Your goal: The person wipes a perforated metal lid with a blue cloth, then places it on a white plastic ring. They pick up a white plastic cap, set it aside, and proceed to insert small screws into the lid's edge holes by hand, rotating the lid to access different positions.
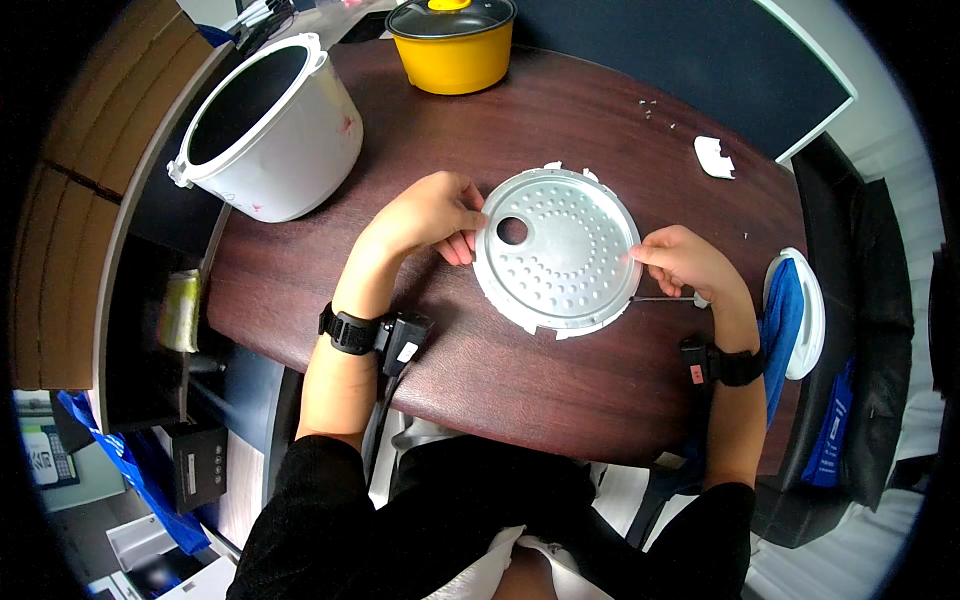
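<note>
A round, silvery rice cooker inner lid [560,262] with raised dimples and one round hole is in front of me. Broken-looking white plastic bits stick out around its rim. My left hand [440,215] pinches its left edge, with the fingers partly tucked under. At the opposite edge, my right hand [685,262] holds it between thumb and fingers. A thin metal rod [660,299] pokes out below the right hand; whether the hand also grips it, I cannot tell. The lid's underside is hidden.
A white rice cooker body [290,150] leans at the far left, beside a yellow pot [452,62] with a glass lid. A broken white piece [714,158] and small crumbs lie far right. A white oval part [808,320] with blue cloth [783,310] is at the right edge.
</note>
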A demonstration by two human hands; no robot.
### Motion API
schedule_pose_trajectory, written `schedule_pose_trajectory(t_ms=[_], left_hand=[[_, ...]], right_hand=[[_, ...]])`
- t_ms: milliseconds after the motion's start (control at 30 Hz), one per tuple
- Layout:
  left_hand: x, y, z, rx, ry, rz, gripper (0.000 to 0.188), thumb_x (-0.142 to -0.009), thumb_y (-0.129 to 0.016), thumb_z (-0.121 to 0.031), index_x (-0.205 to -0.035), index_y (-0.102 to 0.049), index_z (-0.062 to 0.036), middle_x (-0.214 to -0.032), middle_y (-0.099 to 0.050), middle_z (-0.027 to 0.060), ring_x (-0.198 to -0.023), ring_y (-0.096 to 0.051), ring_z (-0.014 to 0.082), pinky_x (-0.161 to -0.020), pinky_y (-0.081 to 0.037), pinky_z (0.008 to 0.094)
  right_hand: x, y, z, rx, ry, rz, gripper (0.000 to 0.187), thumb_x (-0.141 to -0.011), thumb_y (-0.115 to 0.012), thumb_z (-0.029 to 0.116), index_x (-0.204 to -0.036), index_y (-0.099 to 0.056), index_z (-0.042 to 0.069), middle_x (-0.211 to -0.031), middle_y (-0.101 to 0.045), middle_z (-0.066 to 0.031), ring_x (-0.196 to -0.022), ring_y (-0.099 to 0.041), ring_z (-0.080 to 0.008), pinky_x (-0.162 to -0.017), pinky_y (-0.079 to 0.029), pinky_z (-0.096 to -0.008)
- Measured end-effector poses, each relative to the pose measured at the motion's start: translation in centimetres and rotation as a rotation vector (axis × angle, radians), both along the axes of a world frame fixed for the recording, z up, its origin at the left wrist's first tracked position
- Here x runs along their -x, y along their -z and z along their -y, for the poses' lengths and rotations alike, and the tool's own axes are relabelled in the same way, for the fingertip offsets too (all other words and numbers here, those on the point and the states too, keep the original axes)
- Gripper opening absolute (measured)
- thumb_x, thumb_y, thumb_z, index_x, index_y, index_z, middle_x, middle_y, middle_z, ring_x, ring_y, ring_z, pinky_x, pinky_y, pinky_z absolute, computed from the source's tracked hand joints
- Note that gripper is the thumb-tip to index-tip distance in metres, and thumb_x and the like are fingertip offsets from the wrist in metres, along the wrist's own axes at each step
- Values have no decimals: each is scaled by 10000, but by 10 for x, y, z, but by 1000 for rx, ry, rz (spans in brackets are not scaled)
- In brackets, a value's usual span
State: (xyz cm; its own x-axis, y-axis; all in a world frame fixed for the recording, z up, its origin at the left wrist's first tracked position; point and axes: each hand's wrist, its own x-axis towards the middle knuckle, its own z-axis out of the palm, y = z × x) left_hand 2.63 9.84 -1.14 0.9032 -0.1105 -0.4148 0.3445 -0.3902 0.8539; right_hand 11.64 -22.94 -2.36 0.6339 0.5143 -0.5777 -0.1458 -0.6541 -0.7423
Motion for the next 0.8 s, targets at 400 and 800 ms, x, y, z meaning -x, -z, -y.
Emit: schedule_pose_trajectory(t_ms=[400, 800], left_hand=[[1, -1, 6, -198, -3, 94, 122, -873, -632, -99, -932, -600, 2, -659, -639, 61, -485, -595, 121, -401, -441, 246], [0, 3, 8, -224, -40, 130, 118, -838, -644, -70, -877, -603, 34, -653, -631, 79, -506, -617, 151, -429, -489, 274]], right_hand=[[-3, 3, -1, 102, -29, 131, 328, -906, -634, 321, -775, -642, 20, -467, -475, 20, -358, -440, -75, -349, -327, -238], [-2, 5, -1, 144, -87, 171, 364, -913, -610, 346, -812, -654, -1, -483, -497, 7, -364, -447, -83, -355, -333, -245]])
